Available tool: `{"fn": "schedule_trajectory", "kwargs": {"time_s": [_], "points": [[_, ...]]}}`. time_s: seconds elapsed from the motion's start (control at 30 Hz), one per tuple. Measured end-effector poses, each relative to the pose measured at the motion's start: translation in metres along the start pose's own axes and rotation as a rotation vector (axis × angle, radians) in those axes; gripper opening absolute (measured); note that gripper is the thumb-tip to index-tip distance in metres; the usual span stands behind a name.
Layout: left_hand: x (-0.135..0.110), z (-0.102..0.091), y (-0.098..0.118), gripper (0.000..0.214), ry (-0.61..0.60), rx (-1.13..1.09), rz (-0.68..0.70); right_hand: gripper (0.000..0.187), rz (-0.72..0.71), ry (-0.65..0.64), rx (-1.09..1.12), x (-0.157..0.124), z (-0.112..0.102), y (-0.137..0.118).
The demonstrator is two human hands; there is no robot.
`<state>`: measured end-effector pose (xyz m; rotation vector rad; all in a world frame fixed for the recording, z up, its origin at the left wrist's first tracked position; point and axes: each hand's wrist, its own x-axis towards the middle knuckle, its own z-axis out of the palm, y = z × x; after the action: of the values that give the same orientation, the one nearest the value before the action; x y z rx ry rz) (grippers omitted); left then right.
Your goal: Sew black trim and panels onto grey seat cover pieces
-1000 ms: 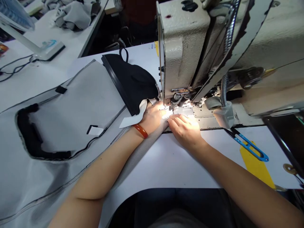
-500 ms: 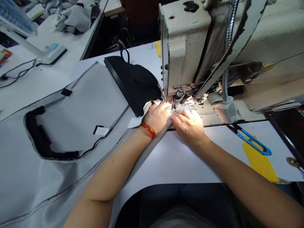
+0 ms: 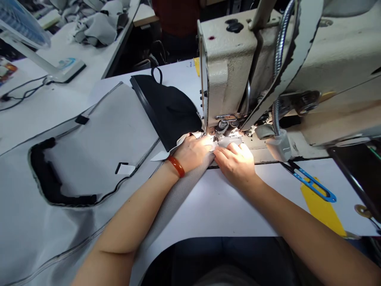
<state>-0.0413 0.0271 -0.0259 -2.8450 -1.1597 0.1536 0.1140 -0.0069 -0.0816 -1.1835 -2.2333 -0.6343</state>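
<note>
My left hand (image 3: 193,153), with an orange bangle at the wrist, presses on white and grey fabric right at the presser foot of the cream sewing machine (image 3: 238,71). My right hand (image 3: 236,161) lies beside it, fingers curled down on the same fabric edge under the machine lamp. A grey mesh strip (image 3: 175,194) runs from under my left forearm up to the needle. A black fabric piece (image 3: 168,107) lies just left of the needle. The large grey panel (image 3: 98,139) with a black-trimmed cutout spreads to the left.
Blue thread snips (image 3: 312,182) lie on a yellow card (image 3: 323,210) at the right of the white table. A lamp's flexible arm (image 3: 279,51) hangs by the machine. A neighbouring table at the back left holds a white stand (image 3: 44,59), cables and crumpled grey fabric (image 3: 98,24).
Both hands stay at the needle, shifting only slightly; the view itself has moved a little.
</note>
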Motion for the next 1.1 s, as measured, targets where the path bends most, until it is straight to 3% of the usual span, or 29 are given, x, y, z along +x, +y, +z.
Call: {"fn": "schedule_trajectory", "kwargs": {"time_s": [0.27, 0.37, 0.5, 0.63, 0.8, 0.93, 1.1], "points": [[0.006, -0.003, 0.0, 0.033, -0.043, -0.026, -0.078, 0.021, 0.014, -0.047, 0.022, 0.001, 0.006, 0.002], [0.006, -0.002, -0.001, 0.033, -0.019, -0.03, -0.083, 0.016, -0.018, -0.022, 0.039, 0.0, 0.008, 0.004], [0.008, 0.004, -0.002, 0.032, 0.024, -0.001, -0.084, 0.017, 0.0, -0.085, 0.08, -0.006, 0.011, 0.004], [0.008, 0.012, -0.005, 0.029, 0.098, 0.028, -0.022, 0.021, 0.052, -0.173, 0.076, -0.007, 0.012, 0.002], [0.008, 0.014, -0.016, 0.03, 0.088, 0.068, 0.096, 0.025, 0.042, -0.318, 0.091, -0.001, 0.007, -0.003], [0.012, 0.015, -0.025, 0.026, 0.094, 0.084, 0.187, 0.025, 0.034, -0.337, 0.054, -0.001, 0.009, -0.008], [0.014, 0.021, -0.024, 0.025, 0.153, 0.093, 0.174, 0.025, 0.03, -0.335, 0.034, -0.005, 0.014, -0.009]]}}
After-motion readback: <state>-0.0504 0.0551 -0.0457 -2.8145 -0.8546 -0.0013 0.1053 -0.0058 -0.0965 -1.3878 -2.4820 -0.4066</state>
